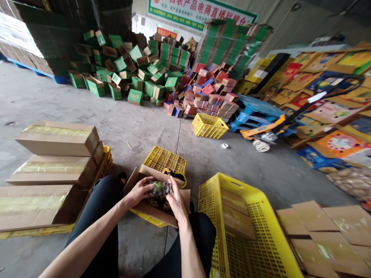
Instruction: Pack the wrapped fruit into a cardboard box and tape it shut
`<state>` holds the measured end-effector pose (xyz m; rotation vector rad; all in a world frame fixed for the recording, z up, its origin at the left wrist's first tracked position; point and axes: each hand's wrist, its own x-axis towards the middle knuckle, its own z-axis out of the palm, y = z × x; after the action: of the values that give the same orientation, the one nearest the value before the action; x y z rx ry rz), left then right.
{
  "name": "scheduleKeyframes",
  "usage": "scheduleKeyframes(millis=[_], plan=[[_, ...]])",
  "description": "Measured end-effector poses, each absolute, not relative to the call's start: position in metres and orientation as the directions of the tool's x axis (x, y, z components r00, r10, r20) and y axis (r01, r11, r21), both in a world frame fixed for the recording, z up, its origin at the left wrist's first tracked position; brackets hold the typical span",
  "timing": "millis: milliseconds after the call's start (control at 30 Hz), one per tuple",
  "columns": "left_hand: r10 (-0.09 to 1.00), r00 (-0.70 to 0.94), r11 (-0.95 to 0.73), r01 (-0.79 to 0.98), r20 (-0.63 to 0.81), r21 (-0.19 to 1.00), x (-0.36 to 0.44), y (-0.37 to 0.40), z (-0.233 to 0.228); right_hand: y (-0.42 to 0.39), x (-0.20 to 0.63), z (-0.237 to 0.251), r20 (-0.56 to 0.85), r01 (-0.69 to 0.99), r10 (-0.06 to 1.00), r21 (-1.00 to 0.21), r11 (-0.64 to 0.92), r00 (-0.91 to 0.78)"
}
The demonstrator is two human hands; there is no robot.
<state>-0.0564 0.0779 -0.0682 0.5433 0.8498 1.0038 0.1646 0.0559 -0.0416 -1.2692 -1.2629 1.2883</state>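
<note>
- Both hands meet over an open carton [158, 210] resting across the person's knees; the left hand [139, 192] and right hand [175, 200] have their fingers curled shut around a small clear-wrapped packet [160, 188], one hand at each end.
- The packet sits just above the carton's open top, between the two sets of fingers, with dark greenish contents showing through the wrap.
- What the packet holds is too small and glossy to make out, and the carton's inside is mostly covered by the hands.
- Just beyond the carton an upturned yellow crate [165, 160] stands on the concrete floor [139, 127], with a tape dispenser [175, 175] at its near edge.
- To the person's left, taped-shut brown boxes [58, 154] are stacked on another yellow crate; to the right a large yellow crate [243, 227] holds flat cardboard, with more flattened cartons [327, 231] beside it.
- Farther off, a third yellow crate [209, 125] sits on the floor near a pallet jack [266, 135].
- Heaps of green boxes [130, 69] and red and pink boxes [208, 92] fill the back of the room, under a green-and-white banner [197, 11] cut off by the top edge.
</note>
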Motion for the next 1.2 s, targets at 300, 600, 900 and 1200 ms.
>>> scheduleKeyframes(millis=[300, 600, 900, 1200], plan=[[0.897, 0.300, 0.438, -0.502, -0.324, 0.746, -0.056, 0.077, -0.063, 0.058, 0.160, -0.029, -0.291, -0.196, 0.956, -0.936, -0.291, -0.033], [0.886, 0.360, 0.437, -0.438, -0.293, 0.785, -0.056, 0.074, -0.060, 0.056, 0.158, -0.028, -0.225, -0.012, 0.974, -0.974, -0.225, 0.027], [0.877, 0.333, 0.466, -0.408, -0.347, 0.785, -0.056, 0.074, -0.066, 0.061, 0.160, -0.031, -0.179, -0.005, 0.983, -0.984, -0.179, 0.047], [0.883, 0.298, 0.458, -0.378, -0.363, 0.804, -0.058, 0.076, -0.066, 0.065, 0.162, -0.041, -0.176, -0.051, 0.982, -0.984, -0.173, 0.065]])
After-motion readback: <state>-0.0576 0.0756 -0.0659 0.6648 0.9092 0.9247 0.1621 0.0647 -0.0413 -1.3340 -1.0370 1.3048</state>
